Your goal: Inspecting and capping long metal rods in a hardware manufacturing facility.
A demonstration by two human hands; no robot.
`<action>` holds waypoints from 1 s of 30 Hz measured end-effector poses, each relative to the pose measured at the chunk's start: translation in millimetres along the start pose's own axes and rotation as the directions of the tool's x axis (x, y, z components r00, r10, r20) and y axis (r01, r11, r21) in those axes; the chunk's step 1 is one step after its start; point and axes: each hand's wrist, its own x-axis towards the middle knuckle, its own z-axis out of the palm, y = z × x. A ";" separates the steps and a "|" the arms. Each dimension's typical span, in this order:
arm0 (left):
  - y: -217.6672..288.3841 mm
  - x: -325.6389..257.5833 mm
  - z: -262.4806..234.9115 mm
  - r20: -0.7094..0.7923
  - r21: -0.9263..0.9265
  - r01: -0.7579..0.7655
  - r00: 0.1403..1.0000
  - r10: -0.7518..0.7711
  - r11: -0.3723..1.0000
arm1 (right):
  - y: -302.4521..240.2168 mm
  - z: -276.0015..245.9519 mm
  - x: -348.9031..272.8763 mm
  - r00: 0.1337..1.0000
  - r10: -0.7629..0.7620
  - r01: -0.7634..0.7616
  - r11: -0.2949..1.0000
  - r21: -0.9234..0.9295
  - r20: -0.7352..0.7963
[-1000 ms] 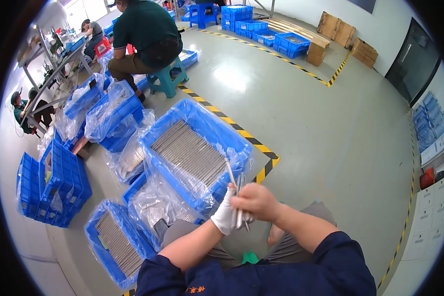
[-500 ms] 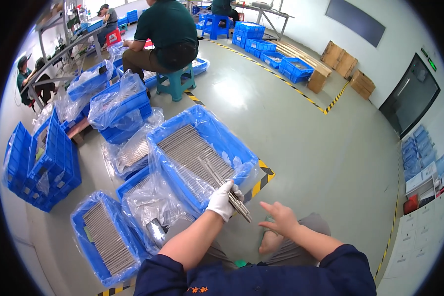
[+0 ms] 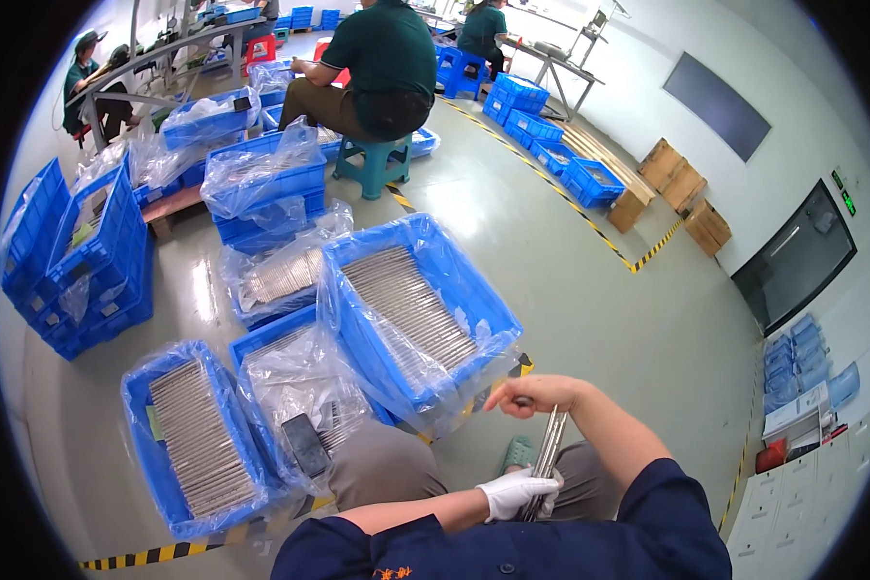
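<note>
My left hand (image 3: 518, 493), in a white glove, is wrapped round a bundle of thin metal rods (image 3: 552, 440) close to my body, above my lap. The rods stand tilted upward, and their upper ends reach just below my right wrist. My bare right hand (image 3: 541, 394) is held above them with its fingers curled and the index finger pointing left. A small dark grey end shows between those fingers; what it belongs to is hidden. Ahead and to the left, a large blue crate (image 3: 493, 290) lined with clear plastic holds a row of similar metal rods (image 3: 411, 300).
Another blue crate (image 3: 137, 425) of rods lies at left. A phone (image 3: 305, 445) rests on plastic over a crate beside my knee. Stacked blue crates (image 3: 97, 261) stand farther left. A person (image 3: 387, 58) sits on a green stool (image 3: 372, 172) ahead. Striped tape (image 3: 155, 555) marks the floor.
My left hand has drawn the rods from the large crate's near edge down toward my lap. My right hand has risen, and its spread fingers have curled. The view has shifted.
</note>
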 end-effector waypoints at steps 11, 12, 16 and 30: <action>-24.7 -37.1 -2.7 -0.010 -0.019 0.055 0.998 -0.055 0.998 | 2.7 48.0 14.3 0.987 0.107 -0.096 0.991 -0.090 0.123; -27.5 -37.2 -3.6 -0.004 0.016 0.038 0.999 -0.037 0.999 | 4.5 48.9 12.9 0.991 0.075 -0.062 0.991 -0.119 0.110; -39.3 -32.0 -7.3 0.021 0.086 0.034 0.999 -0.036 0.996 | 19.0 46.9 10.0 0.999 0.035 -0.039 0.982 -0.185 -0.025; -41.1 -14.0 12.0 -0.035 -0.265 -0.003 0.999 -0.006 0.964 | 123.5 75.6 -26.7 0.930 -0.344 0.350 0.709 0.612 -0.132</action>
